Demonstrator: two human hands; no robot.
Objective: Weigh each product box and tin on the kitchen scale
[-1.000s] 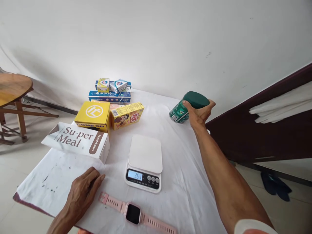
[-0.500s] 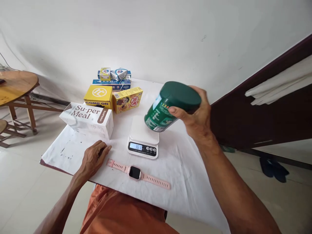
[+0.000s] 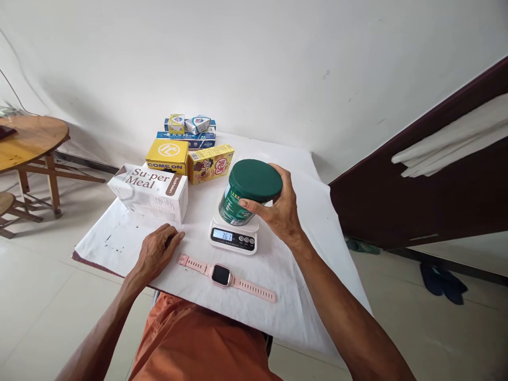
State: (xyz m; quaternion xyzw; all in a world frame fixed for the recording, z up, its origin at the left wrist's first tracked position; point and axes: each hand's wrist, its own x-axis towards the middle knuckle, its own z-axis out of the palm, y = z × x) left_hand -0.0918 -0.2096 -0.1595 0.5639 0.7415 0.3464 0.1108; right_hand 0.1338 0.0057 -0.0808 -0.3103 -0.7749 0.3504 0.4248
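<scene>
My right hand grips a green canister with a dark green lid, thumb across its front and fingers round the far side. The canister is nearly upright over the plate of a white kitchen scale, hiding most of that plate. Whether its base bears on the plate, I cannot tell. The lit display reads 361. My left hand rests on the table, fingers curled in, with nothing visible in it. Between me and the scale lies a pink-strapped smartwatch, its screen dark.
On the white-covered table stand a white Su-per Meal box, a yellow COME ON box and a yellow snack box. Small cartons sit on blue boxes behind. A wooden table is at left.
My right hand has brought the canister down and left over the scale, turning it from tilted to nearly upright. My left hand stays on the table. The reading is still 361.
</scene>
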